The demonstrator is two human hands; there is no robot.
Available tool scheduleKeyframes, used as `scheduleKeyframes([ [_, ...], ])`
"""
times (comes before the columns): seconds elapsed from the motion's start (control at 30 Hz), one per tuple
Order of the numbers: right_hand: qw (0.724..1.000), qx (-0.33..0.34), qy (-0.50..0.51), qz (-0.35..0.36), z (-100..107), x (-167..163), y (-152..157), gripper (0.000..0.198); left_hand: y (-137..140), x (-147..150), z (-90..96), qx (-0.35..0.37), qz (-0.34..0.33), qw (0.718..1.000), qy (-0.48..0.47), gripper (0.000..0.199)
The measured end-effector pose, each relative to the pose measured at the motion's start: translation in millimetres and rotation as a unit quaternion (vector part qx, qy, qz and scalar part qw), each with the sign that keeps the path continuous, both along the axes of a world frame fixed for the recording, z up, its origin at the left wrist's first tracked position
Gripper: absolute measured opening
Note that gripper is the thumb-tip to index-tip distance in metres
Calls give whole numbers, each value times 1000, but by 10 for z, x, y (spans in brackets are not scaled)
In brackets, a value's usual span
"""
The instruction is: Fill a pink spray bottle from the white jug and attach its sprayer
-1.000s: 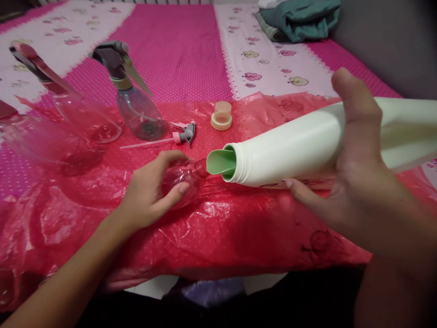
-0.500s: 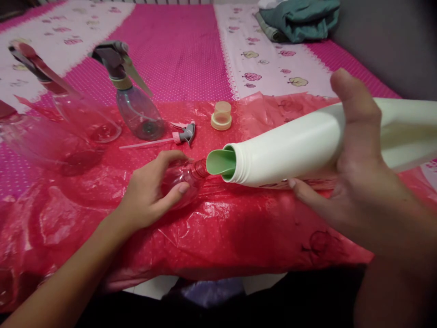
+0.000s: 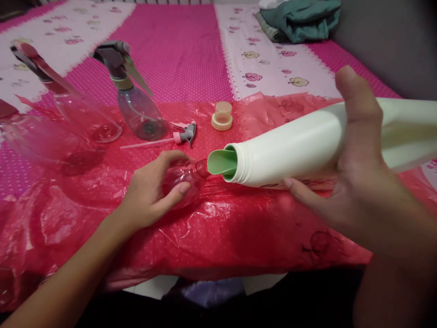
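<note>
My left hand (image 3: 152, 193) is wrapped around a small clear bottle (image 3: 187, 182) with its neck pointing right and no top on it. In my right hand (image 3: 358, 168) lies a large white bottle (image 3: 293, 146), tilted almost level, its mouth toward the left. The green pouring spout (image 3: 220, 162) in that mouth meets the rim of the clear bottle; I cannot make out any liquid between them. Beyond my left hand, a grey and pink spray trigger (image 3: 186, 133) with its thin tube rests on the red plastic sheet (image 3: 218, 232).
A translucent yellowish cap (image 3: 222, 116) stands behind the spout. At the left are a bluish spray bottle (image 3: 139, 111), a clear one with a pink trigger (image 3: 90, 114) and another clear bottle (image 3: 44, 141). Folded green cloth (image 3: 303, 20) lies at the back on the pink patterned bedsheet (image 3: 174, 50).
</note>
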State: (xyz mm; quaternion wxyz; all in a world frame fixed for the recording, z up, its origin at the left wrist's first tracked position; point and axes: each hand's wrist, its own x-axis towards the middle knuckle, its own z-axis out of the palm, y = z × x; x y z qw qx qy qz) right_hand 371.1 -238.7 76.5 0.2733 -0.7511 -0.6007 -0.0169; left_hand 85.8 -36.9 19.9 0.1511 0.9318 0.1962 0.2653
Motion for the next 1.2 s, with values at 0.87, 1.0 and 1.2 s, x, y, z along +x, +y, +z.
scheduleKeyframes([
  [0.87, 1000, -17, 11, -21, 15, -41, 4, 115, 8, -15, -9, -4, 8, 1000, 3, 35],
  [1.0, 999, -20, -9, -25, 14, -23, 12, 118, 10, -12, -8, 2, 1, 1000, -4, 34],
  [1.2, 1000, -13, -12, -11, 5, -30, 16, 128, 8, -11, -7, 2, 2, 1000, -2, 36],
])
